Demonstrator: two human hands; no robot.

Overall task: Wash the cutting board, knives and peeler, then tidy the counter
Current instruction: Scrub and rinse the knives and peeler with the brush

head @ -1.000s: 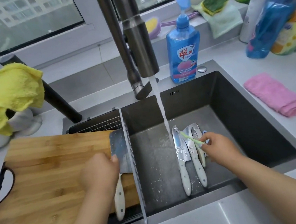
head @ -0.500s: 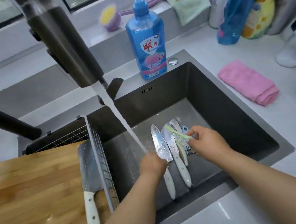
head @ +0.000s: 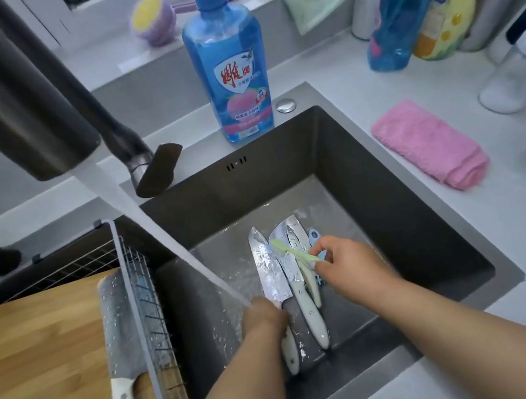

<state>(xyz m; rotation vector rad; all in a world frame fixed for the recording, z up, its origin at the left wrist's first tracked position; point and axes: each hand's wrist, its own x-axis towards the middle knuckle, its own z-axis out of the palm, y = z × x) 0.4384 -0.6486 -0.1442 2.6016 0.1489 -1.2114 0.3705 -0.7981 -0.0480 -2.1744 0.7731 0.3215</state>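
Observation:
Water runs from the faucet (head: 24,97) into the dark sink (head: 381,190). Three white-handled knives lie side by side on its floor, the leftmost knife (head: 265,266) nearest the stream. My left hand (head: 264,319) is curled over that knife where blade meets handle, with water falling on it. My right hand (head: 350,264) pinches a thin green utensil (head: 287,251) above the other knives (head: 300,288); a blue peeler (head: 313,236) lies just beneath it. A cleaver (head: 117,319) rests on the wooden cutting board (head: 42,362) at the left.
A wire drain rack (head: 138,282) sits between board and sink basin. A blue dish-soap bottle (head: 227,63) stands behind the sink. A folded pink cloth (head: 428,144) lies on the counter at the right, with bottles and packets behind it.
My left hand left the cleaver on the board, moved right into the sink under the stream, and now sits on the leftmost knife. My right hand stayed on the green utensil.

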